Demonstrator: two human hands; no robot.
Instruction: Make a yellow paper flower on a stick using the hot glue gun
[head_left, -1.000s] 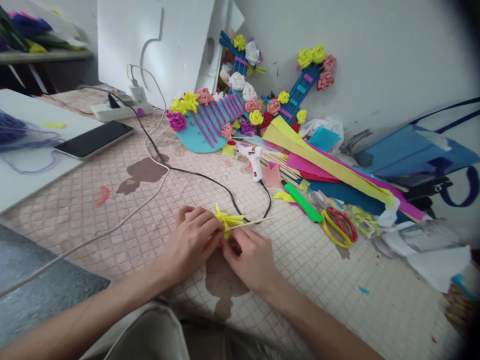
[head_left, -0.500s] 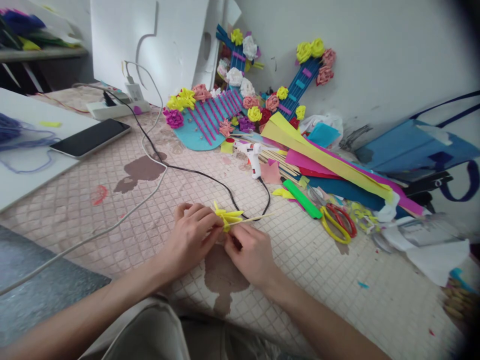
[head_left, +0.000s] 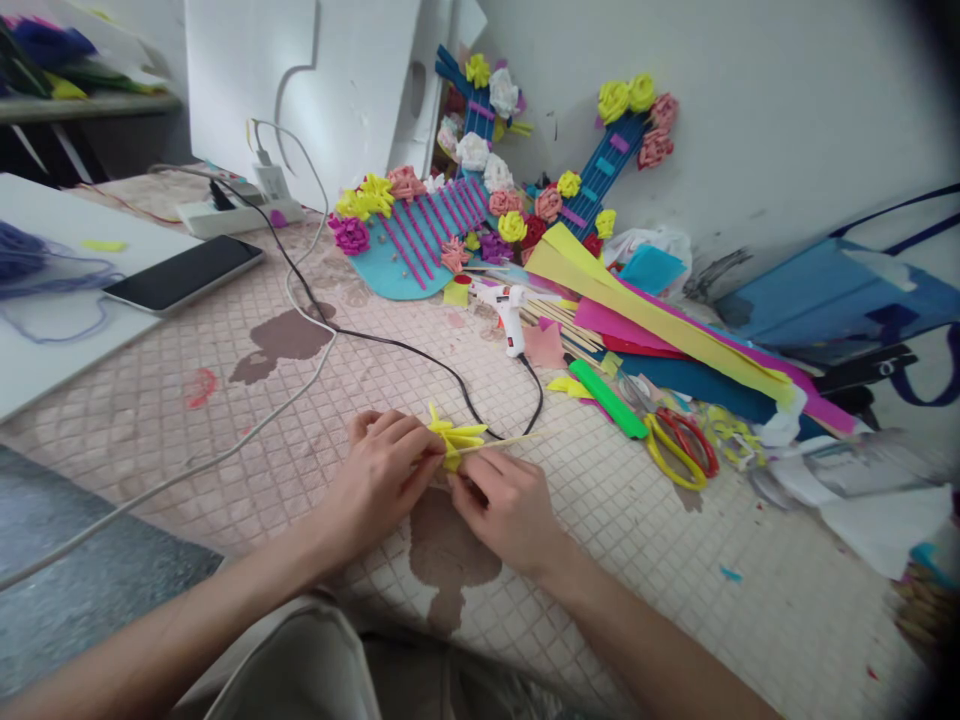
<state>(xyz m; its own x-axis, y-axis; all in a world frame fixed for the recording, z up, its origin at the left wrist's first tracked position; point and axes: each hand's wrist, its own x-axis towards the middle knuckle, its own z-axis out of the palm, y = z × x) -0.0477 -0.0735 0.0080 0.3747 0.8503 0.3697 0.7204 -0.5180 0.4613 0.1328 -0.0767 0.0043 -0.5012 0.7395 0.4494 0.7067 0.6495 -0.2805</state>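
My left hand (head_left: 381, 480) and my right hand (head_left: 504, 505) meet low over the tiled floor, both pinched on a small yellow foam flower (head_left: 453, 440). A thin wooden stick (head_left: 510, 441) runs out of the flower to the right, held by the right hand's fingers. The left hand's fingertips press the fringed yellow petals from the left side.
A white glue gun (head_left: 510, 315) with a black cord (head_left: 420, 355) lies beyond the hands. Scissors (head_left: 679, 445), a green strip (head_left: 607, 400) and coloured foam sheets (head_left: 660, 325) lie to the right. Flower-decorated guitar shapes (head_left: 420, 235) lean on the wall. A phone (head_left: 184, 273) lies at the left.
The hands stay together on the flower with only small finger shifts. The view has shifted slightly.
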